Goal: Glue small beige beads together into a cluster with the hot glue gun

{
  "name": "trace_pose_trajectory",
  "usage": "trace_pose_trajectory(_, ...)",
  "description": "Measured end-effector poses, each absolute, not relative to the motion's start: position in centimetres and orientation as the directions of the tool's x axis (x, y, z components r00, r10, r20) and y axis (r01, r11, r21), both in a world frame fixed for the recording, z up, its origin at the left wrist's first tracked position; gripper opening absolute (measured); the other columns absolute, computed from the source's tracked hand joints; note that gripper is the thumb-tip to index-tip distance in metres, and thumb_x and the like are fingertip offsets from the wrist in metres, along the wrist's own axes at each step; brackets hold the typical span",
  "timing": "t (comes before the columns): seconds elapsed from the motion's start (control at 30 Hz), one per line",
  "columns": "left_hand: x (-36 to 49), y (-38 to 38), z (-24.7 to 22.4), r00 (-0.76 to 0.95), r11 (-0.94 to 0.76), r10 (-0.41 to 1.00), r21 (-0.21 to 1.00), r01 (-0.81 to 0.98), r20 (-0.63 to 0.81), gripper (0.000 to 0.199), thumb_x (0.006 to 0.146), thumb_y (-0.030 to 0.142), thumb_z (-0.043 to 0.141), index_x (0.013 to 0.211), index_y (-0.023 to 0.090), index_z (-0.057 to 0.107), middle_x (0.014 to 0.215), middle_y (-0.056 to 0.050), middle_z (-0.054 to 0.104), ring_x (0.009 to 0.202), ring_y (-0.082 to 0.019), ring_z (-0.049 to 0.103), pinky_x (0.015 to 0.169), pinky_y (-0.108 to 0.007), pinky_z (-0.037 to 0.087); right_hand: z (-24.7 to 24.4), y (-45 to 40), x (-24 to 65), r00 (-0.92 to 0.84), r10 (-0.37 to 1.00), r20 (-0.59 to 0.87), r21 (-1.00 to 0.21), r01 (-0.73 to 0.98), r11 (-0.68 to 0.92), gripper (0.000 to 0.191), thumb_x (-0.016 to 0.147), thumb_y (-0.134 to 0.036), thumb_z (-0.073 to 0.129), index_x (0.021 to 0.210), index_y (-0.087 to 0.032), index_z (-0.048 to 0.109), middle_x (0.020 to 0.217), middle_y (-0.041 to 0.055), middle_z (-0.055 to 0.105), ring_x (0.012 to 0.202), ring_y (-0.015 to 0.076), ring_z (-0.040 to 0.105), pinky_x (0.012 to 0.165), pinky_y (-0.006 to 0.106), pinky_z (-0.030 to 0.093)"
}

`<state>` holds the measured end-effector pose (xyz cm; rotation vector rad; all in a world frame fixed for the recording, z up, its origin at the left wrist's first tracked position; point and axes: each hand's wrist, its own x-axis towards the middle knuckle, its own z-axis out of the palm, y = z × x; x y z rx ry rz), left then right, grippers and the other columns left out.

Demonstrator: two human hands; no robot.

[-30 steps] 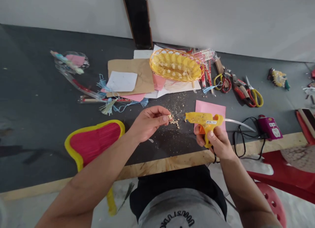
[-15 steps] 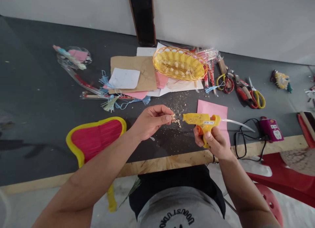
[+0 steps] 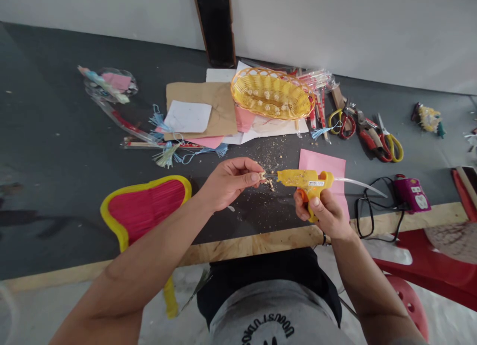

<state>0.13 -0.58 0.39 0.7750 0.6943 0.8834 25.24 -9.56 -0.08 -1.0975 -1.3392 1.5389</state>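
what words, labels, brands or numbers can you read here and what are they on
"STUD": seems to be part of the black curved lettering on the grey cloth shirt; the rest is unclear.
Yellow plastic glue gun: white label, print too small to read.
Purple box with a cord: white patches, marks too blurred to read.

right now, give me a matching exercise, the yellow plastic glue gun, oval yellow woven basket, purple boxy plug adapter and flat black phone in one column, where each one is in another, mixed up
Things:
1. yellow plastic glue gun
2. oval yellow woven basket
3. purple boxy plug adapter
4. flat black phone

Places:
A. propped against the grey wall
B. near the wooden front edge of the table
C. in the right hand
D. on the sheets of paper, with small pale pieces inside

Right pairs: 1-C, 2-D, 3-B, 4-A
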Motion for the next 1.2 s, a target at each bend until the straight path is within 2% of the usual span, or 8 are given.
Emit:
trace_pose_trajectory(0.5,0.19,-0.59,0.46,0.468,0.424,0.856,0.813,-0.398,-0.217,0.025,0.061,0.031,0.096,0.075,0.017,0.079,0.065,-0.002,0.074,0.060,-0.010,0.065,0.059,-0.019,0.051,-0.03,-9.44,25.45,-0.337,0.940,-0.052,-0.993,-0.081,-0.085,0.026,0.104,-0.047,0.045,0.101,-0.024,0.056,0.075,-0.0003,0.052,0.062,0.0134,0.045,0.057,0.030,0.037)
trace_pose_trajectory(0.87,0.20,-0.65,0.48,0.472,0.428,0.854,0.811,-0.399,-0.218,0.024,0.062,0.030,0.095,0.076,0.018,0.081,0.066,-0.001,0.075,0.059,-0.008,0.066,0.059,-0.016,0.052,0.28,-9.19,25.47,-0.328,0.942,-0.076,-0.988,-0.105,-0.116,0.031,0.101,-0.051,0.051,0.103,-0.022,0.059,0.078,-0.0005,0.051,0.060,0.0122,0.044,0.056,0.029,0.035)
trace_pose_trajectory(1.03,0.26,-0.62,0.47,0.467,0.420,0.859,0.812,-0.405,-0.211,0.023,0.062,0.030,0.095,0.076,0.018,0.081,0.067,-0.001,0.075,0.060,-0.008,0.065,0.059,-0.016,0.052,0.52,-8.99,25.58,-0.365,0.928,-0.072,-0.988,-0.103,-0.117,0.032,0.102,-0.051,0.050,0.102,-0.021,0.061,0.072,-0.0013,0.049,0.060,0.0123,0.044,0.055,0.029,0.031)
trace_pose_trajectory(1.2,0.24,-0.56,0.39,0.456,0.413,0.864,0.819,-0.398,-0.215,0.024,0.061,0.031,0.095,0.075,0.018,0.081,0.067,-0.001,0.074,0.060,-0.008,0.064,0.059,-0.018,0.051,0.45,-9.15,25.60,-0.355,0.932,-0.070,-0.984,-0.127,-0.122,0.030,0.102,-0.049,0.052,0.104,-0.022,0.061,0.079,0.0002,0.052,0.061,0.0116,0.045,0.055,0.029,0.034)
